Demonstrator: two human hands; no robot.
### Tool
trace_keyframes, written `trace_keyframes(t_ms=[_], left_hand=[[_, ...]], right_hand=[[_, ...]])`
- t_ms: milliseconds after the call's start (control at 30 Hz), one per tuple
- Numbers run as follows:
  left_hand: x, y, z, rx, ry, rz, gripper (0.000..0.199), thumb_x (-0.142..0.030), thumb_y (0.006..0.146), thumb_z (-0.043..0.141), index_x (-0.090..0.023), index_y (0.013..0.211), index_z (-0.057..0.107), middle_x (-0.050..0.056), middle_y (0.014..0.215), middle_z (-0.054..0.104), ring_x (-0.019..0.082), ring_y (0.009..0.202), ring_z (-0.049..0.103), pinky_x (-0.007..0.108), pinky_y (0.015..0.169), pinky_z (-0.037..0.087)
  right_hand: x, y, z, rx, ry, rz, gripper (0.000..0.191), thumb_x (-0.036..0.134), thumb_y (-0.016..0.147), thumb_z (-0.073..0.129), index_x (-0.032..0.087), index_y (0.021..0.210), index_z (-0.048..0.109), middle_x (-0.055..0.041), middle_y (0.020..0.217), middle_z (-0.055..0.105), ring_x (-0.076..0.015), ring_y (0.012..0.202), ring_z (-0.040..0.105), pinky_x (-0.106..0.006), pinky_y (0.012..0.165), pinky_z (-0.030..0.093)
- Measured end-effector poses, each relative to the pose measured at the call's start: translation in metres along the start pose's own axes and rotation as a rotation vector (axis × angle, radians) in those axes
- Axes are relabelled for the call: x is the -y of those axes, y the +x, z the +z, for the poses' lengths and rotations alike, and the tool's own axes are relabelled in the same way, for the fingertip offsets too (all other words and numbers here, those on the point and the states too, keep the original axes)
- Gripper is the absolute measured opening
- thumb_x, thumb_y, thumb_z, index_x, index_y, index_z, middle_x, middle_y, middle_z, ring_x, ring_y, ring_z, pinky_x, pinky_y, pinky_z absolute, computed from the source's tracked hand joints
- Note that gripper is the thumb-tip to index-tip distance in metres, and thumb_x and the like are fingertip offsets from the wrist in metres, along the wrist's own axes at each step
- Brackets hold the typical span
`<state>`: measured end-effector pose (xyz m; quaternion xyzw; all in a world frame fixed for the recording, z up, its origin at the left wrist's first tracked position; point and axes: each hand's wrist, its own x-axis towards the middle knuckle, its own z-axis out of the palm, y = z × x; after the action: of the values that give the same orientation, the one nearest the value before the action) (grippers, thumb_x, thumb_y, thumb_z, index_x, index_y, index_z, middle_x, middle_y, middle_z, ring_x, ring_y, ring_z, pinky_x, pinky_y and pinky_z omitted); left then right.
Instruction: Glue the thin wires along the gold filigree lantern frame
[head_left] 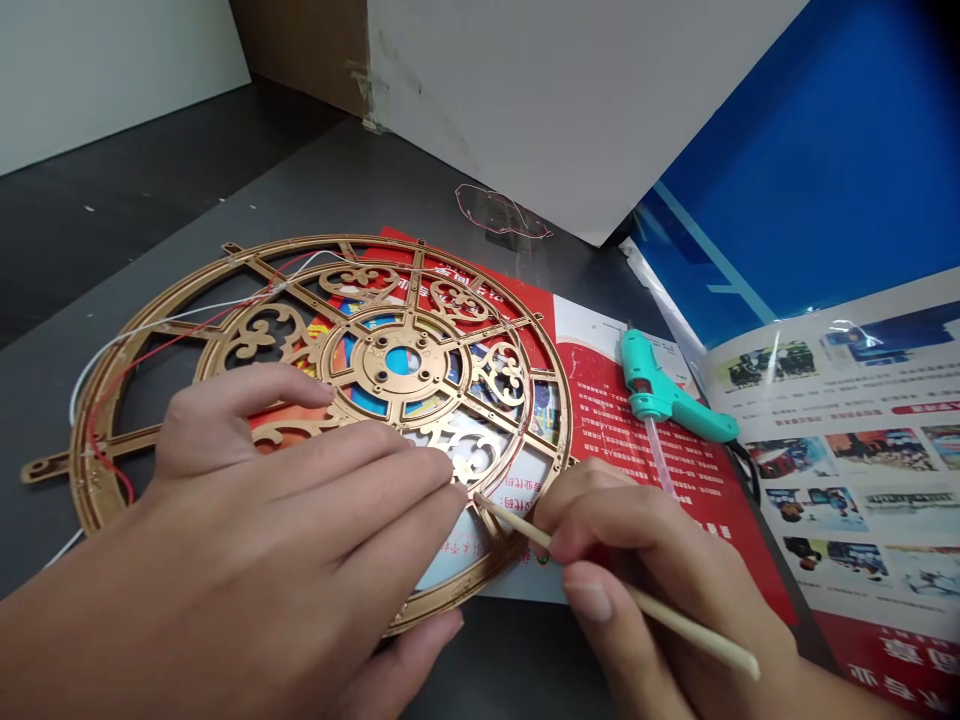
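A round gold openwork frame (pixel 401 362) with spokes and scrollwork lies tilted over a red and white printed sheet. My left hand (pixel 300 540) spreads over its near left part, fingertips on the scrollwork and thumb below the rim, gripping the frame. Pinched in my right hand (pixel 637 560) is a thin wooden stick (pixel 690 628), its tip touching the frame's lower right beside my left fingertips. Thin red and white wires (pixel 187 318) run across the upper left of the frame and along its right inner ring.
A teal glue gun (pixel 656 388) with a clear glue stick lies on the red and white sheet (pixel 600 370) to the right. White boxes (pixel 525 90) stand behind. A small wire loop (pixel 501 212) lies near them. A picture poster (pixel 847 440) is at the right.
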<state>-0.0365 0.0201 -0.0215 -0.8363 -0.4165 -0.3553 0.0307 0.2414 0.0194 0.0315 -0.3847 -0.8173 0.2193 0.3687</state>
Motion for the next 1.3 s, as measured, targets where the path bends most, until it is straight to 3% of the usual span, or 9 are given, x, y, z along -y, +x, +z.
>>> trace_keyframes(t_ms=[100, 267, 533, 733, 833, 967, 1033, 1200, 1300], left_hand=[[0.002, -0.002, -0.002, -0.006, 0.023, -0.023, 0.034, -0.062, 0.109, 0.082, -0.046, 0.139, 0.083, -0.006, 0.13, 0.092, 0.034, 0.113, 0.085, 0.061, 0.116, 0.06], [0.005, -0.006, -0.003, -0.008, -0.006, 0.013, 0.03, -0.065, 0.116, 0.077, -0.045, 0.138, 0.081, -0.006, 0.116, 0.091, 0.033, 0.112, 0.085, 0.061, 0.118, 0.058], [0.001, 0.0, 0.002, 0.002, 0.014, 0.011, 0.028, -0.064, 0.113, 0.081, -0.046, 0.135, 0.082, -0.007, 0.119, 0.091, 0.032, 0.109, 0.084, 0.063, 0.126, 0.058], [0.005, -0.005, -0.001, 0.012, 0.023, 0.009, 0.035, -0.066, 0.113, 0.08, -0.048, 0.143, 0.081, -0.007, 0.119, 0.091, 0.032, 0.112, 0.084, 0.064, 0.15, 0.046], [0.004, -0.007, 0.0, 0.014, 0.03, 0.007, 0.035, -0.066, 0.114, 0.08, -0.047, 0.143, 0.081, -0.007, 0.127, 0.092, 0.033, 0.113, 0.084, 0.064, 0.143, 0.051], [0.003, -0.005, 0.002, 0.01, 0.018, -0.003, 0.038, -0.066, 0.11, 0.082, -0.05, 0.145, 0.083, -0.006, 0.129, 0.092, 0.036, 0.112, 0.083, 0.064, 0.128, 0.058], [0.003, -0.002, 0.0, 0.005, 0.033, -0.004, 0.036, -0.065, 0.11, 0.081, -0.05, 0.142, 0.083, -0.006, 0.124, 0.091, 0.036, 0.111, 0.083, 0.065, 0.129, 0.056], [-0.001, 0.009, -0.004, -0.002, 0.058, 0.065, 0.025, -0.06, 0.129, 0.058, -0.046, 0.132, 0.079, -0.01, 0.101, 0.087, 0.028, 0.098, 0.081, 0.056, 0.146, 0.038], [-0.003, 0.008, -0.003, -0.013, 0.06, 0.048, 0.025, -0.062, 0.125, 0.062, -0.047, 0.131, 0.082, -0.008, 0.101, 0.087, 0.03, 0.101, 0.082, 0.059, 0.14, 0.042]], right_hand=[[0.0, 0.006, -0.001, -0.036, -0.026, 0.029, 0.018, 0.026, 0.136, 0.064, 0.03, 0.132, 0.081, -0.0024, 0.109, 0.094, -0.0204, 0.092, 0.095, -0.026, 0.089, 0.079], [-0.005, 0.01, -0.006, 0.101, -0.017, -0.073, 0.015, 0.031, 0.137, 0.065, 0.027, 0.129, 0.078, 0.0014, 0.11, 0.092, -0.0125, 0.1, 0.094, -0.016, 0.097, 0.075], [-0.003, 0.017, -0.015, 0.244, 0.031, 0.01, 0.014, 0.013, 0.124, 0.073, 0.025, 0.119, 0.076, -0.0043, 0.106, 0.09, -0.0205, 0.094, 0.092, -0.027, 0.089, 0.079], [-0.004, 0.017, -0.015, 0.204, 0.025, 0.021, 0.028, 0.03, 0.139, 0.057, 0.024, 0.12, 0.077, -0.0054, 0.105, 0.091, -0.0195, 0.094, 0.093, -0.026, 0.086, 0.079], [-0.005, 0.017, -0.013, 0.173, 0.021, 0.047, 0.026, 0.028, 0.138, 0.061, 0.025, 0.12, 0.079, -0.0065, 0.106, 0.092, -0.0208, 0.093, 0.094, -0.027, 0.084, 0.08], [-0.005, 0.021, -0.016, 0.228, 0.03, 0.049, 0.022, 0.022, 0.136, 0.062, 0.024, 0.12, 0.077, -0.0058, 0.105, 0.091, -0.0204, 0.091, 0.092, -0.029, 0.086, 0.08], [-0.005, 0.021, -0.017, 0.247, 0.017, 0.032, 0.023, 0.024, 0.137, 0.06, 0.024, 0.121, 0.076, -0.0062, 0.106, 0.092, -0.0208, 0.094, 0.093, -0.029, 0.088, 0.081], [-0.007, 0.019, -0.019, 0.238, 0.007, 0.027, 0.024, 0.025, 0.136, 0.062, 0.026, 0.116, 0.075, -0.0042, 0.101, 0.089, -0.0202, 0.089, 0.093, -0.027, 0.086, 0.08], [-0.005, 0.017, -0.019, 0.228, -0.034, 0.051, 0.018, 0.019, 0.128, 0.079, 0.028, 0.112, 0.079, -0.003, 0.097, 0.09, -0.0217, 0.083, 0.092, -0.028, 0.08, 0.08]])
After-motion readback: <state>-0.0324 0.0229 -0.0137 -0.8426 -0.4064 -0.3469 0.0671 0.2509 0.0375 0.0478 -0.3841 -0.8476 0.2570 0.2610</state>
